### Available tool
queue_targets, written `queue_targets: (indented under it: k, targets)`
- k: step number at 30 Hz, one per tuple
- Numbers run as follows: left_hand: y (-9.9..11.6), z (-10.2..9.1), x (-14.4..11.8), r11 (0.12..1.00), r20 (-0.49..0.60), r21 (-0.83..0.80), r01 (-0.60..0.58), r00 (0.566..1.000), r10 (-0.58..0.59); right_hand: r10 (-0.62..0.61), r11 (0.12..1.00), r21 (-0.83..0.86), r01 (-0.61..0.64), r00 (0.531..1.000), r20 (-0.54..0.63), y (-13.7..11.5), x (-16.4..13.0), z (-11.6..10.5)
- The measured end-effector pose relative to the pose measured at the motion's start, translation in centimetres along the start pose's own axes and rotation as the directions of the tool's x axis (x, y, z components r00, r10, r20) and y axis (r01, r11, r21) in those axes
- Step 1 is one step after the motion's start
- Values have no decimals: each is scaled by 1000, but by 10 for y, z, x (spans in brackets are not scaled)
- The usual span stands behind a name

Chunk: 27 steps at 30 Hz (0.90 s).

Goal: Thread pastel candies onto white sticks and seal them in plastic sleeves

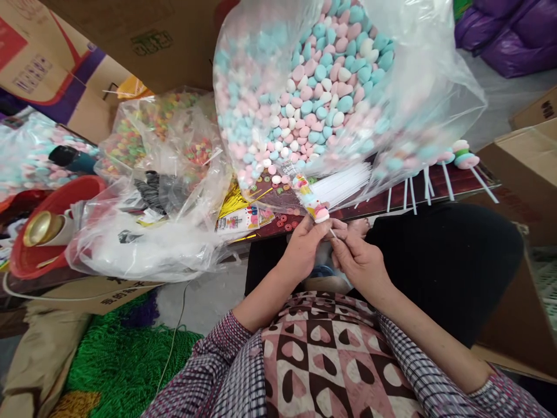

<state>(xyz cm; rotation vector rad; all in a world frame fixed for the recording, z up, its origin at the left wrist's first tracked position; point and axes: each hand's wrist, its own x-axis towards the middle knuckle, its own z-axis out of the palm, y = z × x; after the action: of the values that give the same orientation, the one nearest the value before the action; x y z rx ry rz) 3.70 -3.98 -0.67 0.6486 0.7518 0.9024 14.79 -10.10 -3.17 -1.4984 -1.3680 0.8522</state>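
Right hand (361, 264): fingers pinched shut on white stick (333, 234). Left hand (304, 247): fingers closed around wrapped candy skewer (311, 200).

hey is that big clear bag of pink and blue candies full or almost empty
Full, or close to it: the big clear bag bulges with pink, blue and white candies heaped up through most of its visible height, behind the skewer the hands hold.

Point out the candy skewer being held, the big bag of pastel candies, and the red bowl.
candy skewer (314, 204), head view, on its stacked candies.
bag of pastel candies (322, 87), head view, on the candy-filled middle.
red bowl (65, 197), head view, on its rim.
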Motion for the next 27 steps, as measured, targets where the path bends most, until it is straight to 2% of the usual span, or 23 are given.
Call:
queue_targets:
  k: [3, 5, 7, 10, 15, 20, 27]
  targets:
    - [3, -2, 1, 1000, 11, -12, 8, 1000, -8, -88, 981, -166, 102, 992, 90, -2, 1, -9]
    - [5, -6, 2, 1000, 35, -13, -3, 999, 4, -105, 974, -183, 134, 982, 159, -8, 5, -21]
    - [6, -10, 2, 1000, 68, -16, -16, 998, 17, -87, 983, -153, 102, 991, 103, -16, 13, -34]
    - [9, -11, 0, 998, 124, -45, 46, 991, -40, -32, 993, -119, 21, 995, -90, -25, 29, -43]
    - [12, -9, -7, 970, 172, -110, 217, 965, -196, 13, 999, -45, -19, 993, -118, -19, 42, -25]
    - [10, -14, -7, 953, 193, -113, 281, 947, -256, 70, 997, 30, -66, 987, -148, -9, 36, -11]
    - [9, -12, -6, 960, 172, -78, 267, 953, -251, -58, 973, -229, 16, 982, -181, -13, 38, -13]
